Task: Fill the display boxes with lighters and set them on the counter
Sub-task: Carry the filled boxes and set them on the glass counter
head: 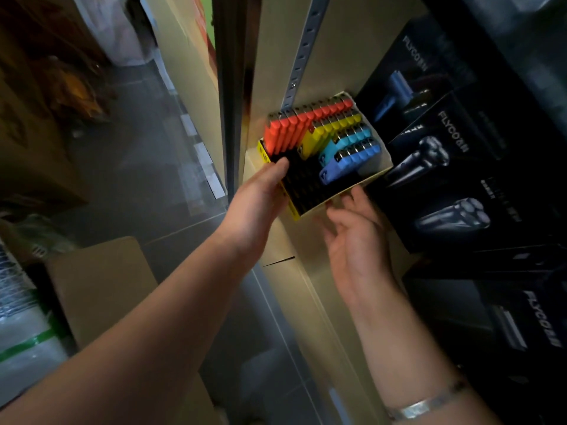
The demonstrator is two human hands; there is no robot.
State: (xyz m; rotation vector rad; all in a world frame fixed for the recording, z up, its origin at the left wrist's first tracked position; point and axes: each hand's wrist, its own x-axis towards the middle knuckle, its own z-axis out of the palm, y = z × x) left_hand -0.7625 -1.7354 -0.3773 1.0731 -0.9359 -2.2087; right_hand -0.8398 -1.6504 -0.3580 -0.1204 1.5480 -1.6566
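A person slides a yellow-and-black cardboard display box (310, 191) onto a beige metal shelf (285, 240), up against the slotted upright (302, 53) and beside stacked black shaver cartons (445, 154). The box is tilted, its near corner hanging off the ledge, and carries stepped rows of plastic lighters: orange (294, 127) at the back, then yellow (331, 127), teal (346, 142) and blue (349, 161), with the front tiers apparently unfilled. The left hand (260, 194) grips the box's left edge, thumb curled over the rim, seemingly to steer it square. The right hand (352, 237), a silver bangle (429, 400) on its wrist, is cupped under the box's front edge, fingers loosely spread and touching the bottom, likely taking weight so that the lighters stay seated.
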